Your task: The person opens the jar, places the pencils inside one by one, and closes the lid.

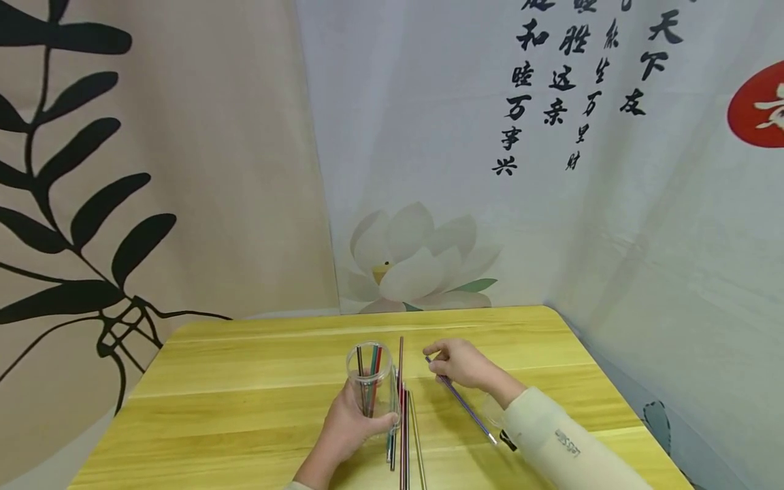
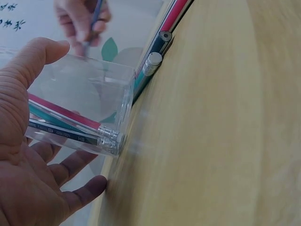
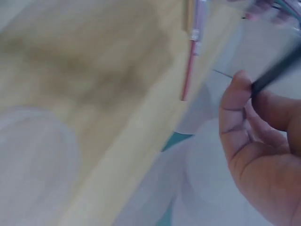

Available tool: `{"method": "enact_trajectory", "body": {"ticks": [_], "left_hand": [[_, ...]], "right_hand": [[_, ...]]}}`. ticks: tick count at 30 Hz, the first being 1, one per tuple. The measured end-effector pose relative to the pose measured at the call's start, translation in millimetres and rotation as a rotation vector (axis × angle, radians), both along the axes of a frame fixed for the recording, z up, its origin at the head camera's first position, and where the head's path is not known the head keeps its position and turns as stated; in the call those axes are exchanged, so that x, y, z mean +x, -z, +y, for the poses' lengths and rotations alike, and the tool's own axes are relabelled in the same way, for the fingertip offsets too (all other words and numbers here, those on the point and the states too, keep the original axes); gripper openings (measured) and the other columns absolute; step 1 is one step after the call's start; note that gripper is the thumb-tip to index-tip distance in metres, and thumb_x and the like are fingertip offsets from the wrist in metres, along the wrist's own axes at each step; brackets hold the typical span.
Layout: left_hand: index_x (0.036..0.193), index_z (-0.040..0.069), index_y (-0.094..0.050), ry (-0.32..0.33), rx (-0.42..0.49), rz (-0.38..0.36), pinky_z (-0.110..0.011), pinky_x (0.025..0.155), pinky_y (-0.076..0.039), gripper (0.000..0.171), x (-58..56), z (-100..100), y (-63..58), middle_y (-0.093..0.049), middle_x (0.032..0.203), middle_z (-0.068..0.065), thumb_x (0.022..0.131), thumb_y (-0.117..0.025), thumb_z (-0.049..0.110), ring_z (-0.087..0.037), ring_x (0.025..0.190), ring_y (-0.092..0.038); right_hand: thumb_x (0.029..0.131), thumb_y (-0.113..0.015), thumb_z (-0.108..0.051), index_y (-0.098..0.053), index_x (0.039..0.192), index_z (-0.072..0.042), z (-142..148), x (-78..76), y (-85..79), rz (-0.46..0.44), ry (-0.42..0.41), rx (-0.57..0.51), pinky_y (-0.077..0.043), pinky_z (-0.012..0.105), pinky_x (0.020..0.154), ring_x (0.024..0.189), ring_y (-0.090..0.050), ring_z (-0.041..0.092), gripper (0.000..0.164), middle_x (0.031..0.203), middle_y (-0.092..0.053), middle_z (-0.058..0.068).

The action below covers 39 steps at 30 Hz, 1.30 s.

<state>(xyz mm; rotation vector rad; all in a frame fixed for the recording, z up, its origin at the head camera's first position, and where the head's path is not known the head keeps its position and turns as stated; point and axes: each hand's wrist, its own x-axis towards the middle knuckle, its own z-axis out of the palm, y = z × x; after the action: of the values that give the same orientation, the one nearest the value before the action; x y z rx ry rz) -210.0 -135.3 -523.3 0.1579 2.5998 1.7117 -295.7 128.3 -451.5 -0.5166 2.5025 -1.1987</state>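
Observation:
My left hand [image 1: 348,423] grips a clear plastic cup [image 1: 386,389] around its side, thumb to the right. Several pencils [image 2: 70,113] lean inside it, red, teal and black, their eraser ends at the bottom in the left wrist view. To the right of the cup, my right hand [image 1: 461,362] pinches a dark blue pencil [image 1: 467,405] near its upper end between thumb and fingers. That pencil slants down to the right, eraser end lowest. Between the two hands, a loose row of pencils [image 1: 404,435] lies on the table, with a gold one [image 1: 418,439] on its right side.
A clear round lid [image 3: 35,165] lies on the wooden table [image 1: 245,395], partly behind the right forearm in the head view. By the sleeve is a small black object [image 1: 508,441]. A printed curtain [image 1: 429,170] hangs behind the table's far edge.

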Motion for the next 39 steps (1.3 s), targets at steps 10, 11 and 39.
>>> {"method": "enact_trajectory", "body": {"ticks": [10,11,39], "left_hand": [[0.145,0.017,-0.051,0.004,0.003,0.003,-0.059,0.096,-0.061,0.086,-0.2,-1,-0.2,-0.072,0.128,-0.016,0.074,-0.098,0.034,-0.033,0.115,-0.069],[0.144,0.017,-0.051,0.005,0.005,0.001,-0.058,0.095,-0.061,0.086,-0.2,-1,-0.3,-0.072,0.127,-0.016,0.074,-0.098,0.034,-0.032,0.114,-0.069],[0.142,0.020,-0.054,0.014,-0.009,0.021,-0.045,0.090,-0.058,0.080,-3.4,0,3.0,-0.073,0.121,-0.013,0.076,-0.097,0.036,-0.026,0.108,-0.068]], "right_hand": [[0.105,-0.067,-0.005,-0.062,0.130,-0.001,-21,10.2,-105.6,0.341,0.103,-0.434,-0.066,0.031,0.075,0.084,-0.076,0.017,0.027,0.102,-0.073,0.018],[0.104,-0.067,-0.004,-0.061,0.129,-0.002,-24,14.0,-116.2,0.382,0.120,-0.498,-0.067,0.031,0.076,0.084,-0.077,0.014,0.025,0.102,-0.073,0.017],[0.097,-0.079,-0.018,-0.065,0.108,-0.014,-65,27.8,-71.6,0.771,0.131,-0.337,-0.060,0.027,0.074,0.085,-0.073,0.013,0.018,0.095,-0.078,-0.001]]}}
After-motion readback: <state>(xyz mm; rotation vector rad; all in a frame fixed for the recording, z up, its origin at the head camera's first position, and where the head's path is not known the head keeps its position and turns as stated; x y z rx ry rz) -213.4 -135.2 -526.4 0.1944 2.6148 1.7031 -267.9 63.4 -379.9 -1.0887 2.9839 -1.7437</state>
